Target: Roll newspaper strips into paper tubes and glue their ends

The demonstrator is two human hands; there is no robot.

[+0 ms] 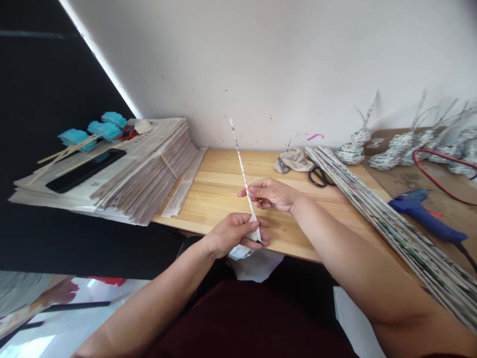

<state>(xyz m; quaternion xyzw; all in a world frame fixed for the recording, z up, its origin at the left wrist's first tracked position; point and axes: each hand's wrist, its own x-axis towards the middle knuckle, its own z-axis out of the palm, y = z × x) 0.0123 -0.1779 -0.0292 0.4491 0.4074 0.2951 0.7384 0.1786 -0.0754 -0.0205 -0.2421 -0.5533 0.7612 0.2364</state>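
Observation:
A thin newspaper tube [240,161] stands tilted up from my hands, over the front of the wooden table. Its lower end widens into a loose, unrolled strip of paper. My left hand [238,231] is closed on this wide lower part, with the thumb on top. Higher up, my right hand [271,194] pinches the rolled shaft between thumb and fingers. Part of the loose paper [241,252] hangs below my left hand, beyond the table's front edge.
To the left stands a tall newspaper stack [149,169] bearing a black phone [86,170] and blue pieces [106,130]. Finished paper tubes [387,223] lie at right, near scissors [318,176], a cloth [294,160], a blue glue gun [428,216] and woven paper shapes [354,146]. Another person's hand [61,292] shows lower left.

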